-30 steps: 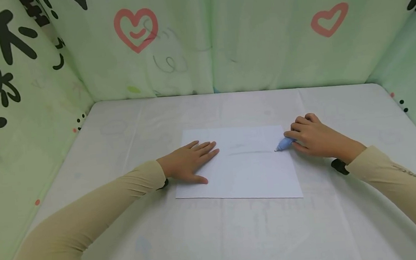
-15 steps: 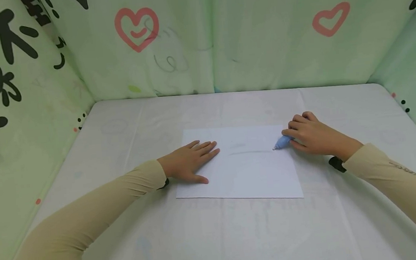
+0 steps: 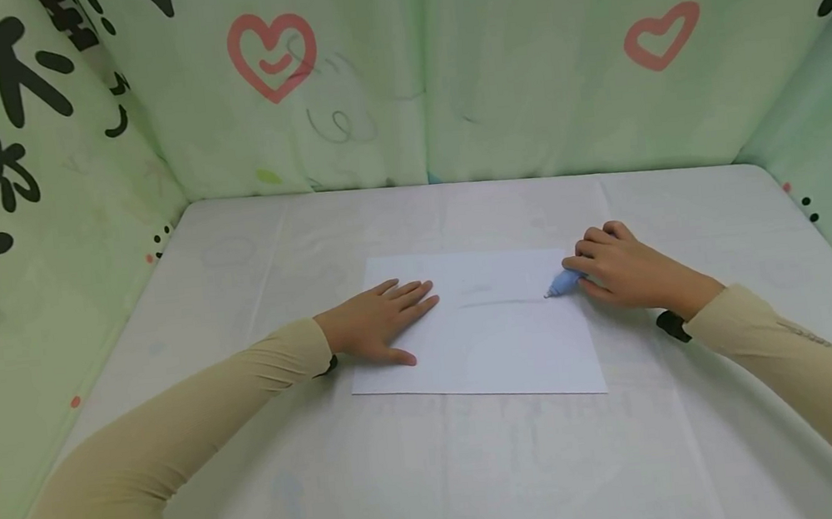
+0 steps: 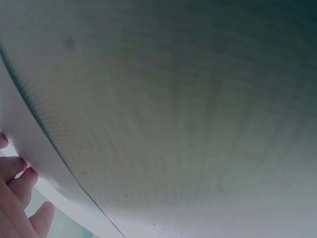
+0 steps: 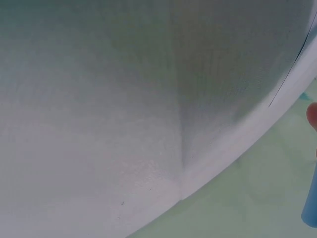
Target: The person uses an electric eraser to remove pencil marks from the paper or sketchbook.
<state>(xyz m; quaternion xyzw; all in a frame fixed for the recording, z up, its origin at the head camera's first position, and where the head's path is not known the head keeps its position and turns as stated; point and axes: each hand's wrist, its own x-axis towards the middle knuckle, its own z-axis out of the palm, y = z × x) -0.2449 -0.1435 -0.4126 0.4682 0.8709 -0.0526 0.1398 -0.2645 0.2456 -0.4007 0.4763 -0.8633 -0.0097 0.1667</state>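
A sheet of white paper point(image 3: 500, 352) lies on the white-covered table, with a faint grey line across its upper middle. My left hand point(image 3: 380, 323) rests flat on the paper's left part, fingers spread; its fingers point(image 4: 22, 186) show at the lower left of the left wrist view. In my right hand point(image 3: 623, 269) is a thick light-blue pen point(image 3: 565, 283) with a narrow tip, pinched over the paper's right edge. Its tip points down and left, right at the line's right end. The pen's rounded blue back end point(image 5: 311, 206) shows at the right wrist view's edge.
The white tablecloth point(image 3: 377, 480) has fold creases. Behind the table hangs a pale green curtain point(image 3: 504, 75) with red hearts; similar cloth point(image 3: 86, 266) with black lettering stands at the left. A dark band point(image 3: 673, 326) is on the right wrist.
My right hand and the pen have shifted slightly up and left over the paper, mostly in the first half second. The left hand has stayed in place.
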